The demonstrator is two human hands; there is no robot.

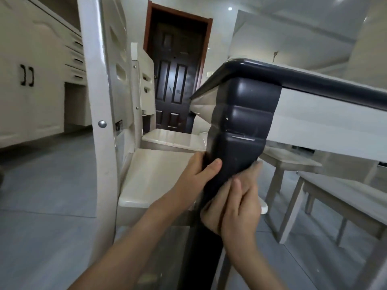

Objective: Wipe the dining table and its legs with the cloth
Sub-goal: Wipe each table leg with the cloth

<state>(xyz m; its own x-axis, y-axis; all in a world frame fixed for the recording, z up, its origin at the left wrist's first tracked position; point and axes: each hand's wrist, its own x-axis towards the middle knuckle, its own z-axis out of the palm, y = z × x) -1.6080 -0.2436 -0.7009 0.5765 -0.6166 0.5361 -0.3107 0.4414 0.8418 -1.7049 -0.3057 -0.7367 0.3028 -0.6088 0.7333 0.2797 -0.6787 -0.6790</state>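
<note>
Both my grips clamp the dark desk leg [236, 143]: left hand [194, 174] bare, right hand [232, 206] seemingly pressing the cloth [264, 208]. Lower leg and other legs likely remain.

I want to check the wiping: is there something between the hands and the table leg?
Nothing visible. Both the left hand and the right hand already touch the leg. No cloth can be made out.

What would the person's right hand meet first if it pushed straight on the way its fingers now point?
The right hand points up along the dark table leg, so it would likely slide up to the leg's wider ridged block, then the table's dark edge. Depth is uncertain.
</note>
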